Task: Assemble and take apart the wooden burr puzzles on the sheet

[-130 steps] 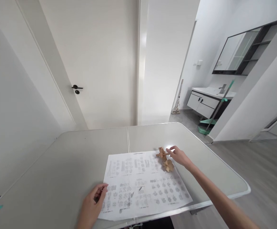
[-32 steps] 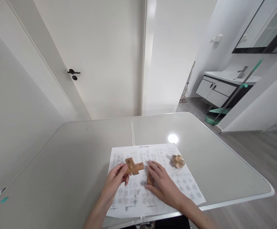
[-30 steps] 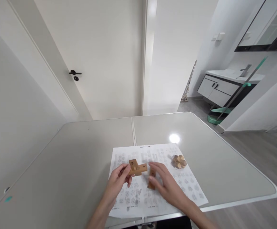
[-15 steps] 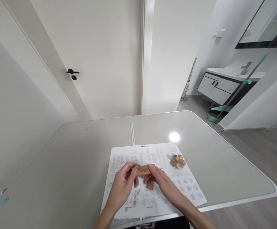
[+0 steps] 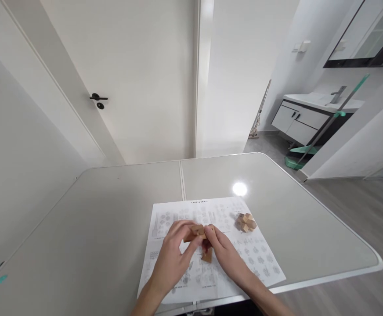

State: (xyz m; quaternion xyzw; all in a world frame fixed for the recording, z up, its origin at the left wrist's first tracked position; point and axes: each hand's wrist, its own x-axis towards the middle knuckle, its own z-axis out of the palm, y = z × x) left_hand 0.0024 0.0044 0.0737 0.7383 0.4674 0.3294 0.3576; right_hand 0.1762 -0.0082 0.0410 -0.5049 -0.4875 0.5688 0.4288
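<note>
Between my two hands, just above a printed sheet (image 5: 165, 281), are small wooden puzzle pieces (image 5: 198, 229). My left hand (image 5: 175, 250) is closed round their left end, thumb in front and fingers behind. Thumb and fingers of my right hand (image 5: 222, 250) pinch the right end. How the pieces fit together is partly covered by my fingers. Below my right fingers is another wooden piece (image 5: 207, 255), its top hidden by the hand. Off to the right, an assembled wooden burr puzzle (image 5: 246, 222) rests on the sheet.
The grey table (image 5: 112, 228) has a seam down its middle and a pale rim. Behind it stands a closed door with a black handle (image 5: 98, 97). At far right are a sink cabinet (image 5: 300, 116) and a green dustpan (image 5: 293, 163).
My left hand has shifted its hold, with fingers now spread over the top of the pieces. A notched block now shows above the bar. The burr puzzle stays put.
</note>
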